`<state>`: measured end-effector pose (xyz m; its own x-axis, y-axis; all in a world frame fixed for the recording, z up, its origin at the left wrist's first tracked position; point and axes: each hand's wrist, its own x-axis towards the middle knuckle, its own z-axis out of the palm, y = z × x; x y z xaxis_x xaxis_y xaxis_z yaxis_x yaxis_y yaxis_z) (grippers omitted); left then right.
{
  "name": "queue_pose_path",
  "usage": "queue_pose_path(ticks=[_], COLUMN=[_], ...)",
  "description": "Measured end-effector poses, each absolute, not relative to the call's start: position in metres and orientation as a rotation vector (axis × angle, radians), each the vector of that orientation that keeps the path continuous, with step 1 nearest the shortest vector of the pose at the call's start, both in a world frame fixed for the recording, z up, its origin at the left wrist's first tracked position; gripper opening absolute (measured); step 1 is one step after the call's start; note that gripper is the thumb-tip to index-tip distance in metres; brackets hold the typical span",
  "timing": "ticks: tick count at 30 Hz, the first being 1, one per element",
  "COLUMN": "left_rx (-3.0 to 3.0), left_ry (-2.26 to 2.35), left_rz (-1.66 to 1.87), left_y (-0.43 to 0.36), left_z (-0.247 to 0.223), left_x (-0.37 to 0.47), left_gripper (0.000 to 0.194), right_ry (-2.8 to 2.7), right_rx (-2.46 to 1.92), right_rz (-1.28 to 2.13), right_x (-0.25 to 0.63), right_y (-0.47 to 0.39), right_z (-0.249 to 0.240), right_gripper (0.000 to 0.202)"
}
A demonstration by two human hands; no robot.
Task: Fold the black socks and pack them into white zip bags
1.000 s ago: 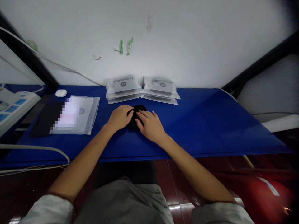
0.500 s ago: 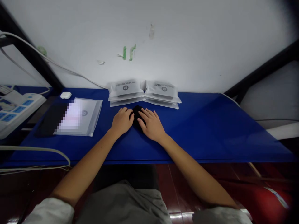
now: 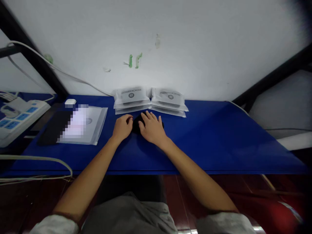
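A black item [image 3: 137,126], soft-looking, lies on the blue table in front of me, largely covered by my right hand [image 3: 153,127]. That hand rests flat on it with fingers spread. My left hand [image 3: 122,127] is at the item's left edge, thumb and fingers curled together there; the grip point is small and dark. Just behind the hands are two small stacks of frosted zip bags, the left stack [image 3: 131,96] and the right stack [image 3: 168,98], both printed with a logo.
On the blue table [image 3: 219,139], a frosted bag [image 3: 97,125], a black item [image 3: 55,126] and a pixelated area lie left. A white case [image 3: 70,101] sits behind them. Further left are a power strip [image 3: 20,118] and cables. A wall [image 3: 195,48] stands behind.
My left hand has moved slightly left and its fingers have drawn together. My right hand has shifted a little left, and more of the black item shows between the hands. The view has tilted slightly.
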<state>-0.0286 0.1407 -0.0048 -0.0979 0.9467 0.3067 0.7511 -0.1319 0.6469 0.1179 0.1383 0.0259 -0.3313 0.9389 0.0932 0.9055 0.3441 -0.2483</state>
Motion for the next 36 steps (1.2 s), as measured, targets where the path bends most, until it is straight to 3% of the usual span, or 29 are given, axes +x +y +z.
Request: queue_pose_path(ticks=[8,17,36], left_rx=[1.881,1.932,1.969], left_ry=[2.018,2.087,2.066], left_rz=[1.01,0.852,0.774], left_y=[0.139,0.135,0.131], left_z=[-0.001,0.0,0.001], left_x=[-0.035,-0.031,-0.028], left_gripper=[0.028,0.028,0.026], right_ry=[-2.431,-2.728,-2.59], right_rx=[-1.689,-1.36,-1.351], right_rz=[0.005,0.02,0.008], right_x=[0.105,0.139,0.14], right_y=[0.146,0.151,0.144], right_z=[-0.002,0.005,0.002], right_gripper=[0.054,0.055,0.048])
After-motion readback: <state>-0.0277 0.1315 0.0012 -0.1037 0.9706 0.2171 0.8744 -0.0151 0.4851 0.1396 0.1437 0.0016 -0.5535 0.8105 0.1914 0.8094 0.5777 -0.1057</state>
